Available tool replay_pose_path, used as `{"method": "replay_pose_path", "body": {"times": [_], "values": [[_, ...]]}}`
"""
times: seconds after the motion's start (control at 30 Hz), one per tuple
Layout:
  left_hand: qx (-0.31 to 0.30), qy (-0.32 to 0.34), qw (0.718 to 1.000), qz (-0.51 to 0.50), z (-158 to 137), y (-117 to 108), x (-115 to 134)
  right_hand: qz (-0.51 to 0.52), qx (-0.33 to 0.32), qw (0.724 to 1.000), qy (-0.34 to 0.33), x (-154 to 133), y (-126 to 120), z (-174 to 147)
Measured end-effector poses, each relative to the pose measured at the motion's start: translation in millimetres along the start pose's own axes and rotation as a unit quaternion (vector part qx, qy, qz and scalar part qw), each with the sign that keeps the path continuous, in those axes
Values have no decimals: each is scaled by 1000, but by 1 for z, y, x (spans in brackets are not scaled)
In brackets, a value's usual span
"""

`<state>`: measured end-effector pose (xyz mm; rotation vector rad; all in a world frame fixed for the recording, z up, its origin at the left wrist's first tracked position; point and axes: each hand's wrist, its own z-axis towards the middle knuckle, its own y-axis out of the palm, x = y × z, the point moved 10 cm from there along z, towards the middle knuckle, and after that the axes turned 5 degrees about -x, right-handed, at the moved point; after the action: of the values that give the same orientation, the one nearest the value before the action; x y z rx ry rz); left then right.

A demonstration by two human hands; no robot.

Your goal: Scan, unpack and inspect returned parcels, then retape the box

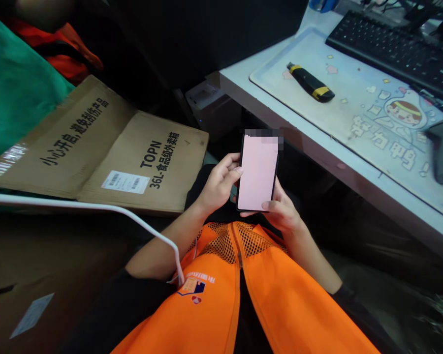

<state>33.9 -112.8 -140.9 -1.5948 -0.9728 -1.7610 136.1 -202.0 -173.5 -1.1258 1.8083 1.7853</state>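
Observation:
A smartphone (pixel 258 174) with a pale pink, blank-looking screen is held upright above my lap, its top corner blurred out. My left hand (pixel 221 181) grips its left edge, thumb resting at the side of the screen. Around the lower right corner is my right hand (pixel 281 206), its thumb on the bottom of the screen. The fingers behind the phone are mostly hidden. Below the hands lies the orange vest (pixel 214 275) that I wear, with a mesh upper part and a zip.
To the right, a white desk (pixel 280 113) carries a printed mat (pixel 354 123), a black and yellow utility knife (pixel 310 82) and a keyboard (pixel 395 54). Flattened cardboard (pixel 129 142) lies at the left. A white cable (pixel 133 215) crosses towards my vest. Another person's arm (pixel 44 12) shows at upper left.

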Motion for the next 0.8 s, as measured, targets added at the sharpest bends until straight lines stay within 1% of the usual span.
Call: {"method": "replay_pose_path", "body": {"times": [0.13, 0.37, 0.6, 0.7, 0.8], "values": [[-3, 1, 1000, 3, 0, -1, -2, 5, 21, 1000, 10, 2, -1, 1], [-13, 18, 1000, -17, 1, 1, 0, 18, 33, 999, -2, 0, -2, 3], [-23, 42, 999, 15, 0, 6, 8, 19, 82, 996, -30, -3, -6, 6], [-23, 47, 999, 16, 0, 7, 9, 26, 103, 994, -27, 0, -8, 7], [-21, 45, 999, 19, 1, 6, 8, 34, 103, 994, -31, -1, -7, 6]]}}
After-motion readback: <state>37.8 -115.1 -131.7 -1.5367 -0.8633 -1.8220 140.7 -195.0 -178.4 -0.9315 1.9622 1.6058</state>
